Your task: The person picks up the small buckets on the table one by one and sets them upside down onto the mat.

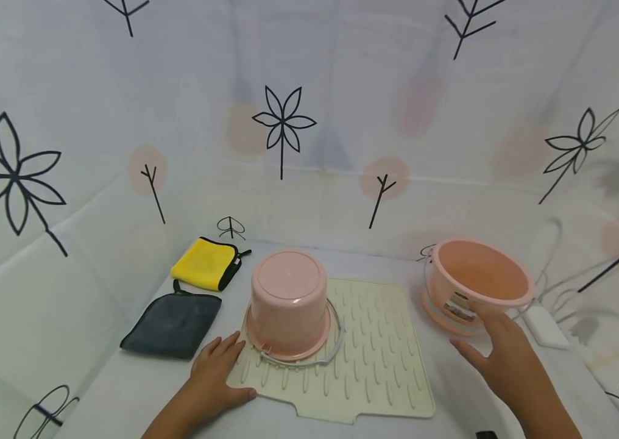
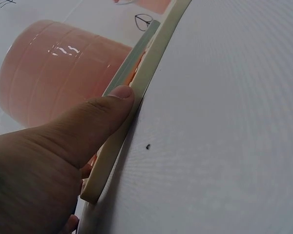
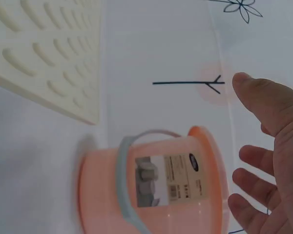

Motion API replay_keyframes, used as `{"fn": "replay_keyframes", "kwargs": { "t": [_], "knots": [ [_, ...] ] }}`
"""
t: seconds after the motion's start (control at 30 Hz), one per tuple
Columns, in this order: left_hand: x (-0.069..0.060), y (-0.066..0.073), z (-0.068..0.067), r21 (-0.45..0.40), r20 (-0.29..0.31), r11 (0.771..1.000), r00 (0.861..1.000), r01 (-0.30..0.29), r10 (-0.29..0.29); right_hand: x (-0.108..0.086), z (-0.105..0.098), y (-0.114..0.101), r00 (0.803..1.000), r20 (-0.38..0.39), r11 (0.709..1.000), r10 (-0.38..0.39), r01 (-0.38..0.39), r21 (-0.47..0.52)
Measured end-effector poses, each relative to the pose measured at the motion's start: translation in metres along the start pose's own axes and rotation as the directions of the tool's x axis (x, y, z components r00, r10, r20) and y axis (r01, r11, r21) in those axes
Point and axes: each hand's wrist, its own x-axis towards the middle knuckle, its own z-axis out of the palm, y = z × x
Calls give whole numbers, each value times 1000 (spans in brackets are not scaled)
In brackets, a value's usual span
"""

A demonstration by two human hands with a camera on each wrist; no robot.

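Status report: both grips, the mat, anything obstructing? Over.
Left grip touching edge of cream rectangular ridged mat. Right grip beside rim-up pink plastic bucket, contact unclear. Upturned pink plastic bucket on mat, possible obstruction.

A white-covered table (image 1: 123,396) bore a cream ribbed mat (image 1: 364,372), its near-left corner touched by the left fingers (image 1: 227,346). Beyond those fingers lay a dark grey cloth item (image 1: 172,326), then a yellow one (image 1: 197,266). Just past the right fingers (image 1: 493,323) stood an upright pink bucket (image 1: 441,283), with a white block (image 1: 545,327) beside it.
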Motion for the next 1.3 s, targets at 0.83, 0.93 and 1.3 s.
{"fn": "replay_keyframes", "kwargs": {
  "t": [0.83, 0.93, 1.3],
  "knots": [
    [5, -2, 3, 8, 18, 999, 999, 32, -32, 65, 14, 47, 994, 102, 980, 43, -22, -199],
    [5, -3, 4, 12, 17, 999, 999, 31, -31, 65, 19, 50, 992, 118, 964, 55, -22, -265],
    [4, -3, 4, 5, 5, 999, 999, 35, -35, 61, 23, 45, 997, 21, 949, 72, -62, -309]
  ]
}}
